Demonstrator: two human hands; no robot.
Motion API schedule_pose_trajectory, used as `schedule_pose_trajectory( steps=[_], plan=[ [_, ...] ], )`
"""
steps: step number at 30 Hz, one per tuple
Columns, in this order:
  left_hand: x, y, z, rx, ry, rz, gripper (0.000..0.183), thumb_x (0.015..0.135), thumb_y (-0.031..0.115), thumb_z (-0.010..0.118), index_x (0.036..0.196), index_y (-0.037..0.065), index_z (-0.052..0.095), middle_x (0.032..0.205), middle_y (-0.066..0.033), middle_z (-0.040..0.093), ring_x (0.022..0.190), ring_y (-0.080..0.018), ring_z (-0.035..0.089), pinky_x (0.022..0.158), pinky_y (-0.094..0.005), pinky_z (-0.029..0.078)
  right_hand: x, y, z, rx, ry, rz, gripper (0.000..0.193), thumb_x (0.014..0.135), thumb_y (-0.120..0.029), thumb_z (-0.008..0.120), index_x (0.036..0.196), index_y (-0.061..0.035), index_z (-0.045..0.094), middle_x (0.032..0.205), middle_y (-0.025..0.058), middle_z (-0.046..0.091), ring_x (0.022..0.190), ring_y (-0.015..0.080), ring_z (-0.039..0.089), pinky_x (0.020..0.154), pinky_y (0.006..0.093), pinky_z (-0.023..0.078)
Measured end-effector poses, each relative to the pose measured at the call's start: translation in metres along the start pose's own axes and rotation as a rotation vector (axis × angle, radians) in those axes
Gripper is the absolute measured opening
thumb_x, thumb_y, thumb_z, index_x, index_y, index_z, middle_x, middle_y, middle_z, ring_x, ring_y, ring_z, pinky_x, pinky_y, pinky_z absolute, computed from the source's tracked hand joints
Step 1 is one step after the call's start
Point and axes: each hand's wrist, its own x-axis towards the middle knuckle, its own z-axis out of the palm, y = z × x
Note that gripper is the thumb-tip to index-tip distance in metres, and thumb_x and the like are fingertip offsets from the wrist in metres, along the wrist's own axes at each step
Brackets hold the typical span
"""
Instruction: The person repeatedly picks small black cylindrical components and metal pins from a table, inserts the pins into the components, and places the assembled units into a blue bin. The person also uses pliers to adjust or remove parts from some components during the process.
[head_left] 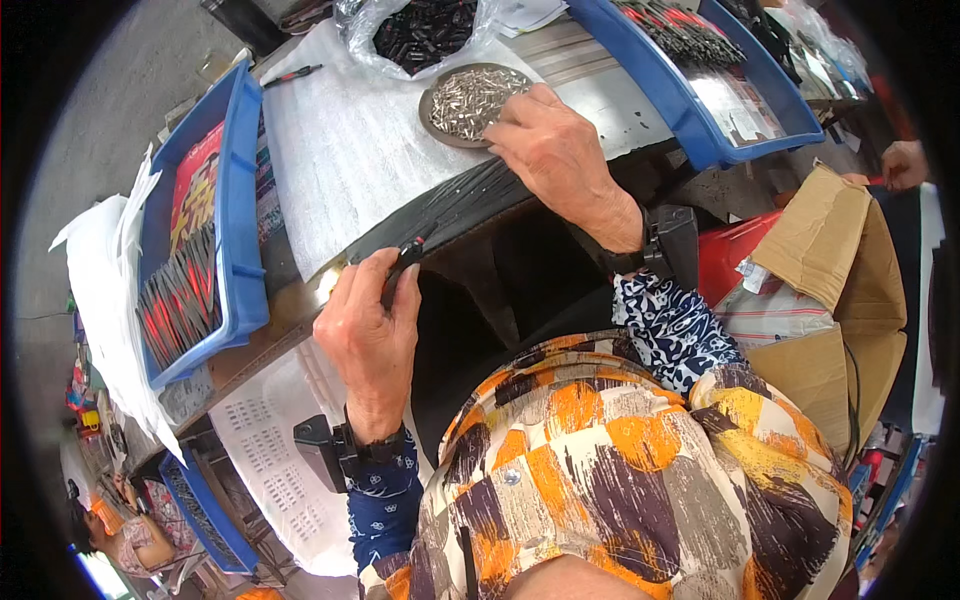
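My left hand (365, 325) pinches a slim black pen-like piece (404, 260) with a bit of red near its upper end, held just off the table's near edge. At the right rim of a round shallow dish (432, 128) is my right hand (560, 155), its fingers bent and drawn together. Whatever is between those fingertips is hidden or too small to name. Many small silvery metal pieces (475, 100) fill the dish. Behind it a clear plastic bag (362, 40) stands open, full of small black parts (425, 35).
White foam sheeting (340, 150) covers the table. On the left, a blue tray (250, 230) holds rows of black-and-red pen-like pieces (180, 300); another blue tray (690, 125) stands at the far right. An open cardboard box (870, 300) sits to my right, near another person's hand (905, 165).
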Motion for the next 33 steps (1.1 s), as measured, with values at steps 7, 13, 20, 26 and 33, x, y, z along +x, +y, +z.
schedule_pose_trajectory(
  steps=[7,13,20,26,33],
  plan=[
    [-0.003,-0.006,0.000,-0.045,0.027,0.007,0.018,0.076,0.006,0.073,0.093,0.004,0.067,0.074,-0.0111,0.062,0.062,-0.0238,0.062,0.057,-0.0322,0.047,0.003,0.005,0.001,0.126,-0.011,0.006,0.005,0.076,-0.012,0.069,0.079,-0.0081,0.068,0.081,0.0022,0.059,0.086,0.0228,0.057,0.071,0.0347,0.050],
    [-0.004,-0.003,-0.004,-0.094,0.002,-0.020,0.016,0.078,0.005,0.072,0.092,0.002,0.067,0.072,-0.0099,0.061,0.061,-0.0192,0.058,0.057,-0.0290,0.045,0.005,0.010,-0.001,0.254,-0.080,0.077,0.006,0.078,-0.011,0.067,0.082,-0.0069,0.069,0.082,0.0044,0.062,0.087,0.0259,0.057,0.074,0.0364,0.048],
    [-0.008,-0.001,-0.009,-0.148,-0.051,-0.080,0.013,0.079,0.002,0.070,0.091,-0.003,0.067,0.069,-0.0068,0.059,0.061,-0.0095,0.052,0.058,-0.0233,0.043,0.004,-0.028,-0.022,0.616,-0.058,0.138,0.008,0.080,-0.005,0.068,0.088,-0.0025,0.067,0.082,0.0042,0.061,0.079,0.0156,0.056,0.065,0.0255,0.043],
    [-0.010,0.000,-0.009,-0.159,-0.024,-0.056,0.016,0.076,0.007,0.073,0.091,0.005,0.067,0.070,-0.0120,0.061,0.059,-0.0237,0.060,0.055,-0.0318,0.046,0.003,-0.068,-0.026,0.718,-0.029,-0.009,0.013,0.075,-0.001,0.073,0.084,-0.0040,0.065,0.087,0.0046,0.061,0.083,0.0194,0.055,0.070,0.0292,0.045],
    [-0.012,0.003,-0.012,-0.124,-0.018,-0.039,0.017,0.075,0.008,0.073,0.091,0.006,0.066,0.071,-0.0117,0.061,0.060,-0.0245,0.060,0.055,-0.0325,0.046,-0.003,-0.081,-0.024,0.733,-0.017,0.001,0.015,0.073,-0.001,0.073,0.085,-0.0044,0.065,0.088,0.0054,0.061,0.086,0.0221,0.055,0.074,0.0314,0.046]
  ],
)
